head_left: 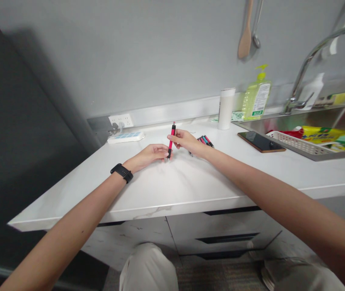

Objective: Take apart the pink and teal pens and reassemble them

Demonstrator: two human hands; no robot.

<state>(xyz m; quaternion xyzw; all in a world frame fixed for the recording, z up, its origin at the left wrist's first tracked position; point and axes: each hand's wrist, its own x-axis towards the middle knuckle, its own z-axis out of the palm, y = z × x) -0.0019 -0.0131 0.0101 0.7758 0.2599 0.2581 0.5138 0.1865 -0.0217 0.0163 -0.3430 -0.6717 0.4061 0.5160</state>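
A pink and black ballpoint pen [171, 140] stands nearly upright above the white counter, its push button at the top. My left hand [156, 153] has its fingertips closed on the lower black end. Higher up, the thumb and fingers of my right hand [184, 141] pinch the pink barrel. Several more pens [205, 140], pink, blue and dark, lie together on the counter just beyond my right wrist and are partly hidden by it. A black watch band is around my left wrist.
Behind my left hand a white power strip [125, 137] lies below a wall socket [120, 120]. To the right are a white cylinder [226, 109], a green soap bottle [256, 99], a phone [261, 141] and a sink with a tap [306, 68]. The counter's front edge [175, 208] runs below my forearms.
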